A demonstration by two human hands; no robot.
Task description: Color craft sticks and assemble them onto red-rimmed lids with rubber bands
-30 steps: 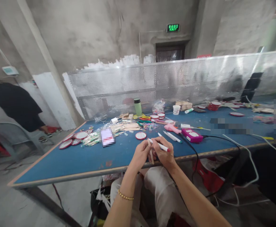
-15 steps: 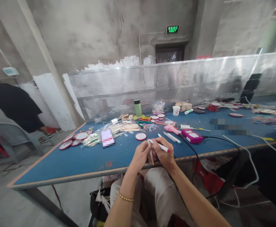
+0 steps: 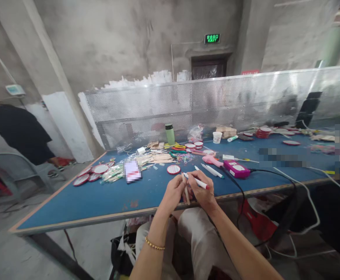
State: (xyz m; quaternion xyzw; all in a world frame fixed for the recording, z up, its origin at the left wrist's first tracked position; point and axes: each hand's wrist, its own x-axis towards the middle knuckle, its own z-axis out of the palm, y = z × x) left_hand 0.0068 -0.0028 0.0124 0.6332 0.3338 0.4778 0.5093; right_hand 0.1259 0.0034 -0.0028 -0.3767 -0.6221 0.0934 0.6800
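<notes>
At the table's front edge, my left hand (image 3: 174, 191) is closed on a thin wooden stick (image 3: 187, 194), which points down between my hands. My right hand (image 3: 202, 192) grips a white marker with a red end (image 3: 200, 182), its tip close to the top of the stick. Just beyond my hands lies a round white disc with a red rim (image 3: 174, 169). White markers (image 3: 213, 170) rest on the table to the right of it, near a pink tool (image 3: 212, 160).
On the blue table (image 3: 100, 202) are a purple box (image 3: 236, 168) with cables, a green bottle (image 3: 169, 134), a paper cup (image 3: 217, 137), loose sticks (image 3: 162, 156) and red-rimmed discs (image 3: 100, 168). A perforated metal screen (image 3: 146, 105) stands behind. A person (image 3: 15, 130) is at far left.
My hands, the stick and the marker hold nearly the same pose. At the right edge, the other person's blurred form has come further into view.
</notes>
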